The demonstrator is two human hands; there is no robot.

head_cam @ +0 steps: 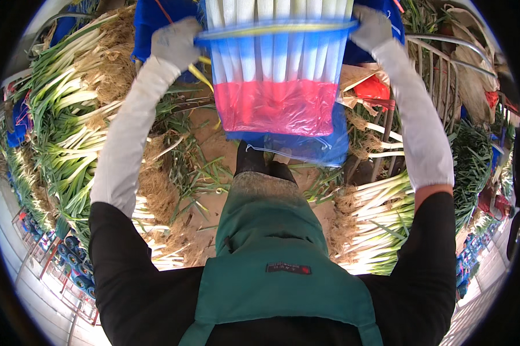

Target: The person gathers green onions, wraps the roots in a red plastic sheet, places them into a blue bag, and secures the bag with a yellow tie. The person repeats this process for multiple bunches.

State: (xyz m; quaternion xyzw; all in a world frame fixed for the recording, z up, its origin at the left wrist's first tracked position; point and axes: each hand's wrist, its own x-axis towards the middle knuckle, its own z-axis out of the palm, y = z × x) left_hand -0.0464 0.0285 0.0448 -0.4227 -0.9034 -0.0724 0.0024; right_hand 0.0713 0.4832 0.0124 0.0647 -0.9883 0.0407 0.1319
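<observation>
Before me is a bundle of thick white leek stalks (277,11), side by side, their lower ends inside a clear plastic bag (281,106) printed blue and red. A taut blue-and-yellow band (277,29) crosses the stalks; whether it is the bag's rim or a separate strip, I cannot tell. My left hand (176,43), in a pale glove, grips the band's left end. At its right end my right hand (373,28), gloved alike, also grips; both hands are slightly blurred. A blue plastic sheet with a white cord (340,145) hangs beneath the bag.
Piles of leeks with roots and green leaves lie at left (69,99) and right (381,216). Metal rails (437,82) stand at the right, beside a red plastic piece (372,88). Leaf scraps (204,173) litter the floor near my boots (251,160).
</observation>
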